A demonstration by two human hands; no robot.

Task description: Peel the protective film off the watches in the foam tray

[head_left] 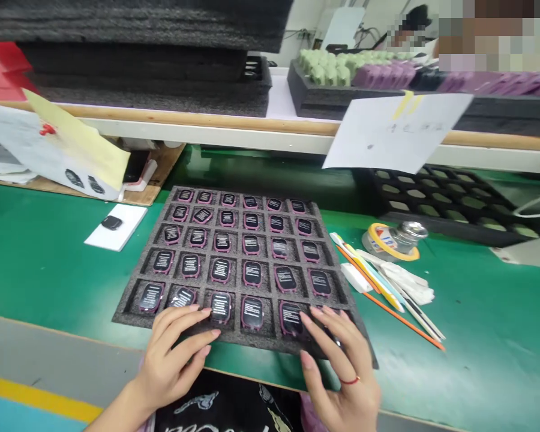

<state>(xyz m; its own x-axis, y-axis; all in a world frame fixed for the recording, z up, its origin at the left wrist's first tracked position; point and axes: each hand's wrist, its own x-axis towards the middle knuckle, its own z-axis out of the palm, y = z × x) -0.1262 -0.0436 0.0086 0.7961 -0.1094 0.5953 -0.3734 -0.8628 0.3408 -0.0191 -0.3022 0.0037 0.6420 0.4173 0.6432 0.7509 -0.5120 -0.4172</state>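
Observation:
A dark foam tray [130, 300] lies on the green table in front of me, its pockets filled with several small black devices [252, 273] edged in purple. My left hand [173, 354] rests with fingers spread on the tray's near edge, touching the front row. My right hand [337, 360], with a red band at the wrist, lies flat with fingers apart over the tray's near right corner, covering the device there. Neither hand holds anything.
Pencils and white sticks [387, 288] lie right of the tray, beside a tape roll [389, 243] and a metal weight [409, 231]. An empty black tray [436, 201] sits at right. A white card with one device [112, 225] lies left. A shelf above carries foam stacks and papers.

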